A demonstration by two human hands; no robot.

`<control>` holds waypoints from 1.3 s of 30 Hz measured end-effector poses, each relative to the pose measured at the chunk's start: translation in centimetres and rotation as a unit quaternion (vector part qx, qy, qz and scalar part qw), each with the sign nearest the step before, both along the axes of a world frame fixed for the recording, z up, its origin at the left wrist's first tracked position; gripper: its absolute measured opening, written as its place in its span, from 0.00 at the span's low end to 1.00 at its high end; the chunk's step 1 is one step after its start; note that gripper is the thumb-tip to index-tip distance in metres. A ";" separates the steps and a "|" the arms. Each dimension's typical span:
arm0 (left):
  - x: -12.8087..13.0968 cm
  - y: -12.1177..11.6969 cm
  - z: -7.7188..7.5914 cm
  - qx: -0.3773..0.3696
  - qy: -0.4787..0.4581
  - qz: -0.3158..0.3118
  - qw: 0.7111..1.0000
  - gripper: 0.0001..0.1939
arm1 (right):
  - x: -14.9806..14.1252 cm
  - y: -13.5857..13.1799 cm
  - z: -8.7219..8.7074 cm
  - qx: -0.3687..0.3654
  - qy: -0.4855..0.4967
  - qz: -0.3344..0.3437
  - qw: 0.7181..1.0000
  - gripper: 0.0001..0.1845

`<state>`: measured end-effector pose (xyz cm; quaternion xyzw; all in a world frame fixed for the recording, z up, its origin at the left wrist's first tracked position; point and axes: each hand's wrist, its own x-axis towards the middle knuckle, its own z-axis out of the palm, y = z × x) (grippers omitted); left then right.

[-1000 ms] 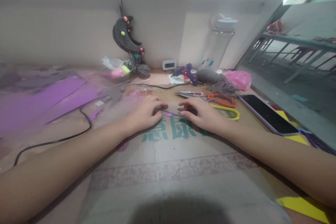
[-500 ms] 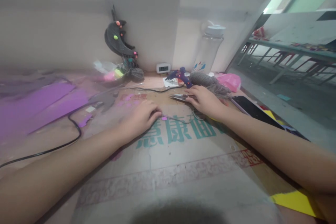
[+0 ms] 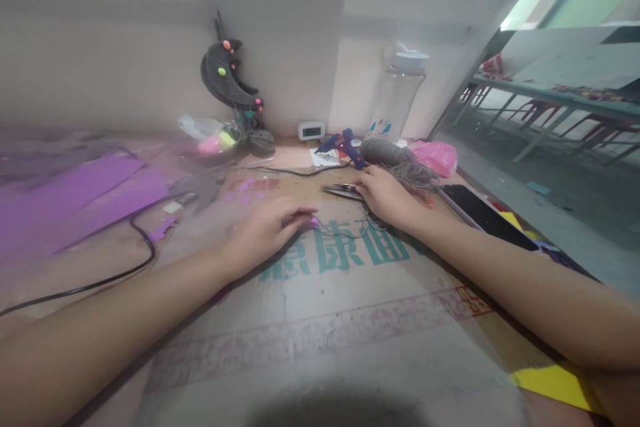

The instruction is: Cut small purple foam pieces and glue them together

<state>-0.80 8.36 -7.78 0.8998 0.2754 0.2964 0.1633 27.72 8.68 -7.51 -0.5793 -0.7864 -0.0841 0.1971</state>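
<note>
My left hand (image 3: 273, 230) is low over the printed cardboard (image 3: 325, 327), its thumb and fingers closed at the edge of a small purple scrap (image 3: 313, 221). A thin strand of grey yarn (image 3: 343, 235) curves over the board from beside that scrap toward my right hand (image 3: 383, 192). The fingers of my right hand are curled over a pair of scissors (image 3: 343, 191), whose blades point left; the hand hides much of the rest. Behind it lies a ball of grey yarn (image 3: 387, 152).
A dark blue glue gun (image 3: 345, 145) lies at the back, near a small white digital clock (image 3: 311, 131) and a clear bottle (image 3: 397, 97). Purple sheets (image 3: 85, 200) and a black cable (image 3: 150, 250) are at left, a phone (image 3: 487, 217) at right. A dark crescent ornament (image 3: 223, 77) stands against the wall.
My left fingers have straightened and reached a little right, onto the purple scrap. My right hand has shifted slightly left and down over the scissors.
</note>
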 end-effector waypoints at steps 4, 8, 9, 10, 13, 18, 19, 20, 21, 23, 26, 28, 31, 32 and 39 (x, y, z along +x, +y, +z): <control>-0.1 0.1 -0.2 -0.016 0.000 0.011 1.000 0.10 | -0.1 -1.1 1.2 0.042 0.070 -0.020 0.996 0.12; -0.2 0.0 0.0 0.000 -0.009 -0.007 1.000 0.08 | -2.2 -4.1 2.5 0.029 0.279 0.041 0.959 0.11; -0.2 -0.1 0.0 0.012 -0.017 -0.013 1.000 0.08 | -3.1 -4.9 2.6 -0.009 0.299 0.065 0.952 0.13; -0.2 -0.1 0.1 0.027 -0.027 -0.019 0.999 0.08 | -3.9 -5.7 2.6 -0.055 0.301 0.083 0.948 0.19; -0.3 -0.3 0.3 0.069 -0.049 -0.034 0.996 0.08 | -6.1 -7.2 2.0 -0.145 0.280 0.120 0.941 0.16; 0.1 -1.4 0.6 0.035 -0.067 -0.042 0.996 0.08 | -7.2 -7.9 1.3 -0.175 0.250 0.127 0.944 0.06; 0.2 -1.8 0.8 -0.002 -0.076 -0.027 0.997 0.09 | -7.1 -7.9 1.3 -0.171 0.256 0.130 0.942 0.06; 0.5 -2.2 1.0 -0.051 -0.088 -0.004 0.995 0.12 | -7.1 -8.0 1.3 -0.164 0.268 0.133 0.940 0.05; 0.7 -2.6 1.2 -0.105 -0.100 0.016 0.989 0.15 | -7.0 -8.0 1.4 -0.153 0.283 0.134 0.937 0.05; 1.1 -3.3 1.5 -0.193 -0.108 0.018 0.975 0.16 | -6.9 -7.9 1.3 -0.129 0.311 0.132 0.932 0.05; 1.3 -3.6 1.8 -0.226 -0.085 -0.041 0.970 0.12 | -6.8 -7.8 1.1 -0.112 0.331 0.130 0.928 0.06; 1.3 -3.5 1.8 -0.208 -0.087 -0.056 0.973 0.10 | -6.8 -7.7 1.0 -0.118 0.331 0.130 0.927 0.06; 1.1 -3.2 1.5 -0.190 -0.117 -0.042 0.974 0.09 | -6.9 -7.6 1.0 -0.136 0.311 0.125 0.932 0.06; 1.0 -3.1 1.4 -0.188 -0.124 -0.042 0.973 0.09 | -6.9 -7.7 1.0 -0.142 0.303 0.127 0.934 0.06; 1.0 -2.6 0.8 -0.335 -0.171 -0.022 0.926 0.10 | -6.3 -7.9 1.5 -0.117 0.266 0.147 0.946 0.13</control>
